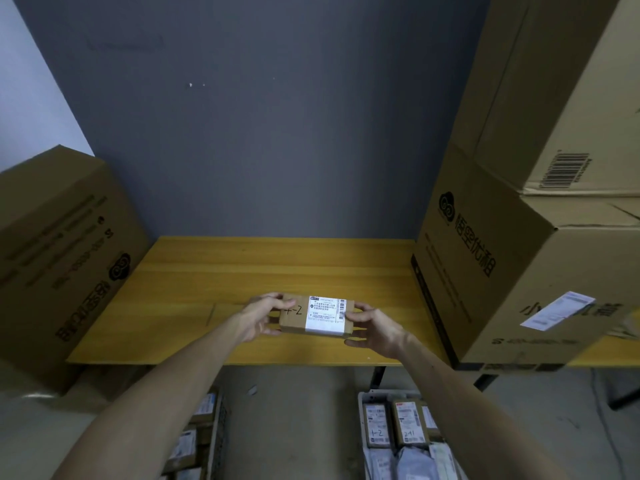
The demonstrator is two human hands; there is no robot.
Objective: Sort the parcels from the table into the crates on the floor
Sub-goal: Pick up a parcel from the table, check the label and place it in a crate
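Above the near half of the table [242, 271], a small parcel [294, 322] is held between both hands, its long axis running left to right across the view and its broad labelled face turned up toward the camera. The left hand [263, 315] grips the parcel's left end, fingers curled over the top edge and thumb below; the right hand [372, 329] grips the right end in the same way, so the parcel spans the gap between the two palms. It is a flat rectangular box of plain brown cardboard with crisp corners, carrying a white printed shipping label [325, 313] with a barcode along its right side, and the handwritten mark "4-2" on the bare cardboard to the label's left. Whether the parcel's underside touches the tabletop cannot be told. The table is a smooth yellow wood-grain board set against a grey wall. One large corrugated carton [55, 258] stands at its left end, and a stack of bigger cartons [512, 237] rises at its right end, printed with dark lettering. Down on the floor, a crate on the left [216, 434] holds boxed parcels, and a crate on the right [363, 400] holds small brown boxes marked "1-2" and "2-11" beside grey plastic mailers.
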